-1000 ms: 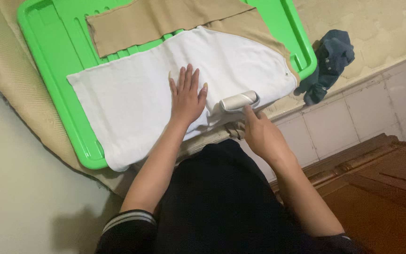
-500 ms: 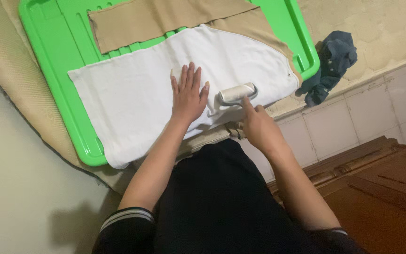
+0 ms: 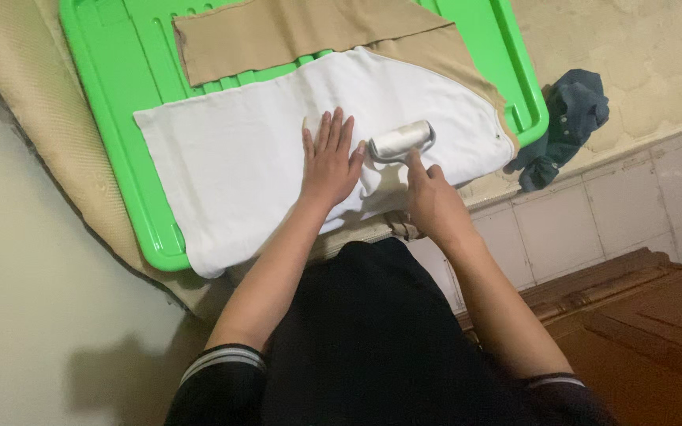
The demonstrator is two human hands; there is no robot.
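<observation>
Two hands are showing: the left hand [image 3: 330, 163] and the right hand [image 3: 431, 202]. One lint roller [image 3: 401, 141], one white cloth [image 3: 238, 170], one tan cloth [image 3: 294, 31] are lying on one green tray [image 3: 108, 95]; one dark blue garment [image 3: 566, 122] is sitting beyond the tray's right edge.

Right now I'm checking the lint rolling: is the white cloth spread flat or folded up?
Spread flat: the white cloth lies open across the green tray, the left hand pressing it beside the lint roller.

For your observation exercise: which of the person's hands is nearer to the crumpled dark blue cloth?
Right. The right hand holds the lint roller, on the side toward the dark blue cloth. The left hand lies flat on the white fabric, farther away.
</observation>
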